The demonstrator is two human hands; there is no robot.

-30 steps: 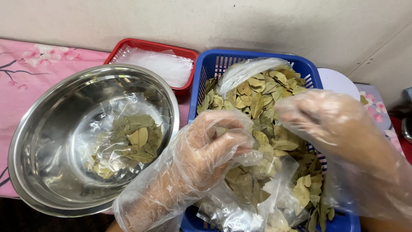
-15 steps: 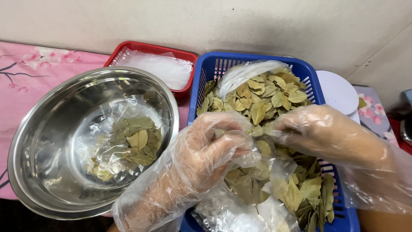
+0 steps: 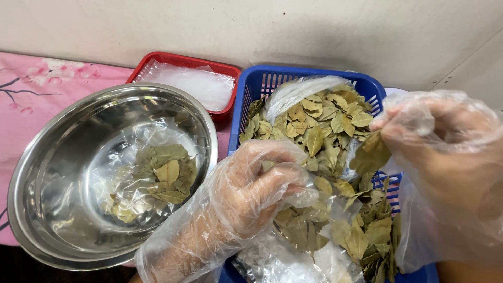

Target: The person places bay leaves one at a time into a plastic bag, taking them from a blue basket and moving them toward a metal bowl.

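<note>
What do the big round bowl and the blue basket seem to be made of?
The bowl looks like polished metal, probably stainless steel: silvery, with mirror-like reflections on its wall. The blue basket looks like moulded plastic: one even glossy colour and slotted sides. It holds dried leaves.

Pink blossom-printed tablecloth (image 3: 36, 86) under round steel mixing bowl (image 3: 47, 173), red plastic tray (image 3: 181, 60), blue slotted plastic basket (image 3: 257, 84).

Loose, crinkled clear plastic gloves cover the left hand (image 3: 246, 194) and right hand (image 3: 445, 152).
</note>
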